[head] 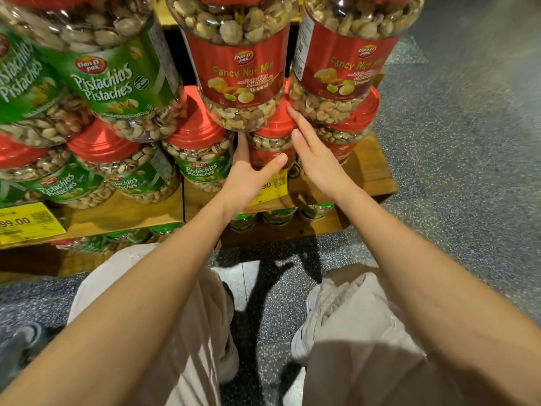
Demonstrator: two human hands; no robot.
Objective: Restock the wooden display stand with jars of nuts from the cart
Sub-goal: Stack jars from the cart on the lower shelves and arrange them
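Observation:
A Fancy Nut Mix jar (270, 141) with a red lid stands in the lower row of the wooden display stand (370, 168), under two stacked jars of the same kind (243, 74) (342, 68). My left hand (251, 175) lies against the lower jar's left side, fingers straight up and thumb stretched across its front. My right hand (314, 155) presses straight fingers against the jar's right side, with the fingertips at the lid's edge. Neither hand is curled around the jar. Green-label pistachio jars (117, 80) (202, 161) fill the left of the stand. The cart is out of view.
Yellow price tags (26, 222) (275, 186) hang on the shelf's front edge. Jars with green lids (278, 215) sit on a lower shelf. Speckled grey floor (456, 171) opens to the right. My knees in beige trousers (351, 332) are close to the stand. A dark shoe (20, 344) shows at bottom left.

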